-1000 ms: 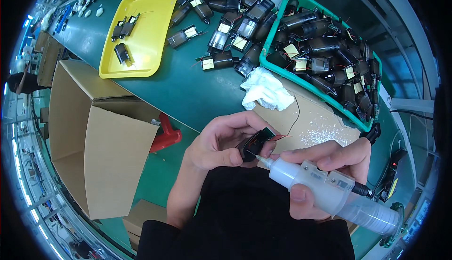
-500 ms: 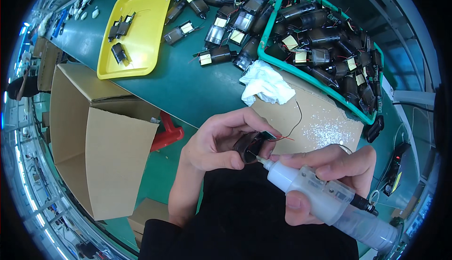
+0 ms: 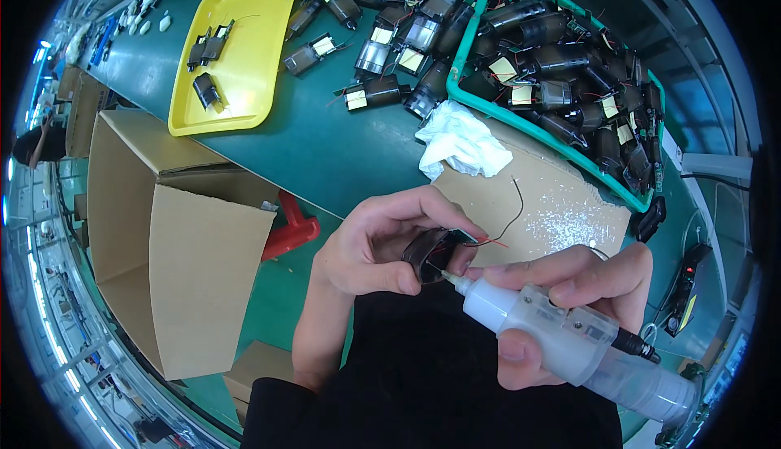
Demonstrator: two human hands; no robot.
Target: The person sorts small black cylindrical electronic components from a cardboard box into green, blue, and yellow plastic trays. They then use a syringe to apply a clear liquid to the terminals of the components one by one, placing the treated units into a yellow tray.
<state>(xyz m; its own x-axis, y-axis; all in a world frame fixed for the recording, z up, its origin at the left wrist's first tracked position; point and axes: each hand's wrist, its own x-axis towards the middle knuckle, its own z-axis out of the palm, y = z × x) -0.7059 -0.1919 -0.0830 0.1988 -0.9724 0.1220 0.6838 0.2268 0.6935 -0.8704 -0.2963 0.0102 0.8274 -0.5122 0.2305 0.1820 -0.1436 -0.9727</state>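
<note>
My left hand [image 3: 370, 246] is closed around a small dark translucent housing [image 3: 425, 258], its open end turned toward the right. A small circuit board [image 3: 462, 237] with thin red and dark wires sticks out of the housing by my fingertips. My right hand [image 3: 598, 286] grips a white and clear glue dispenser syringe [image 3: 541, 331], thumb below and fingers above. The syringe's thin needle tip points into the housing's open end; whether it touches the inner wall I cannot tell. A black connector and cable join the syringe's side.
Beyond my hands lie a crumpled white tissue [image 3: 462, 141] and cardboard [image 3: 561, 197] with whitish spots. A green crate [image 3: 537, 114] holds several similar housings; more lie beside it. A yellow tray [image 3: 244, 58] carries three parts. Left stand an open carton [image 3: 199, 278] and a red object [image 3: 290, 228].
Both hands hold nearly the same pose. The syringe's rear end has shifted slightly to the right, while its tip stays at the housing.
</note>
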